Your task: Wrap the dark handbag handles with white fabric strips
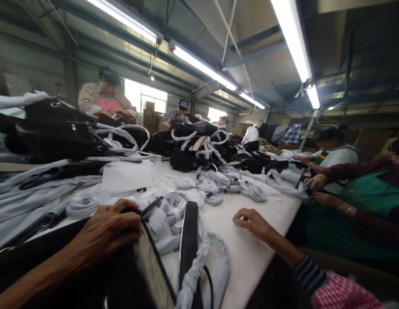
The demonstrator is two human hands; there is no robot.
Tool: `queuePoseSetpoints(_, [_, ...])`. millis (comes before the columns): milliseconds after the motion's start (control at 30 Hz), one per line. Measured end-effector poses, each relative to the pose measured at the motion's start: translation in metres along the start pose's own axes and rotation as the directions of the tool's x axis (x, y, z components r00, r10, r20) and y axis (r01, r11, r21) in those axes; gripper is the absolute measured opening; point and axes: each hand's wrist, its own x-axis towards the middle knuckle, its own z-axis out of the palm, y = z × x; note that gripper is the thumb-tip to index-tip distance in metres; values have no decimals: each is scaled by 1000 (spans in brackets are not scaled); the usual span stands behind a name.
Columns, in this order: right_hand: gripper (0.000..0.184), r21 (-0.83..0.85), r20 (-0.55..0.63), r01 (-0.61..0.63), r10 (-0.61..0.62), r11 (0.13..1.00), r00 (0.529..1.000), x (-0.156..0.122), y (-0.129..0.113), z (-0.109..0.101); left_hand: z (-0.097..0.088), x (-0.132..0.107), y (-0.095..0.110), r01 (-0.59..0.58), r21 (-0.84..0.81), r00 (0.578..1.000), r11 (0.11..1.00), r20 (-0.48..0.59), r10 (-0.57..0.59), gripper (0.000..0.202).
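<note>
My left hand (105, 234) is closed over the top edge of a black handbag (89, 274) that lies at the near left of the white table (251, 253). The bag's opening shows a pale lining. A black strap wrapped in white paper (190, 240) lies just right of the bag. My right hand (252, 222) rests on the bare tabletop with its fingers curled in; nothing shows in it.
Rolled white-wrapped straps (215, 186) litter the middle of the table. Piles of black bags (199, 143) stand at the back and far left. Co-workers sit along the right side, their hands (317, 182) on the table edge; others sit at the far left.
</note>
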Motion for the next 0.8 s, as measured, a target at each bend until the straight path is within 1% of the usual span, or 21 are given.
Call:
queuePoseSetpoints(33, [27,-65,-38,35,-38,997,999,4,-7,1,-1,-1,0,0,-5,1000,1000,7,0,23])
queuePoseSetpoints(100, [26,-163,-101,48,-65,986,993,13,-22,5,-1,-1,0,1,-15,1000,1000,-1,-1,26])
queuePoseSetpoints(167, [24,-207,-120,60,-86,977,989,24,-38,13,0,-1,-2,0,-3,1000,1000,-27,0,27])
queuePoseSetpoints(200, [23,-209,-110,74,-99,975,989,30,-45,19,2,-1,-4,-4,11,999,1000,-37,5,27])
queuePoseSetpoints(267, [17,-158,-84,81,-95,984,992,43,-59,33,4,0,-9,-26,41,999,999,-27,27,26])
queuePoseSetpoints(333, [10,-74,-69,52,-57,996,996,54,-68,50,5,0,-13,-40,45,999,998,-9,41,26])
queuePoseSetpoints(400, [4,-14,-59,8,-9,1000,998,61,-72,64,4,0,-13,-30,26,1000,999,-9,30,27])
queuePoseSetpoints(467, [6,0,-43,-24,24,1000,999,64,-68,70,2,0,-11,-15,8,1000,1000,7,15,27])
queuePoseSetpoints(533, [10,-8,-38,-45,45,999,998,64,-59,64,0,0,-7,-3,10,999,1000,36,3,27])
queuePoseSetpoints(633, [12,-82,-111,-56,47,995,993,68,-43,42,-2,1,-3,2,3,997,1000,77,-2,27])
queuePoseSetpoints(733, [15,-196,-189,-28,-10,980,982,84,-37,25,-3,0,-1,5,-13,997,1000,77,-4,26])
queuePoseSetpoints(800, [19,-271,-177,14,-64,963,982,99,-39,24,-3,-1,-1,14,-23,997,1000,70,-12,26])
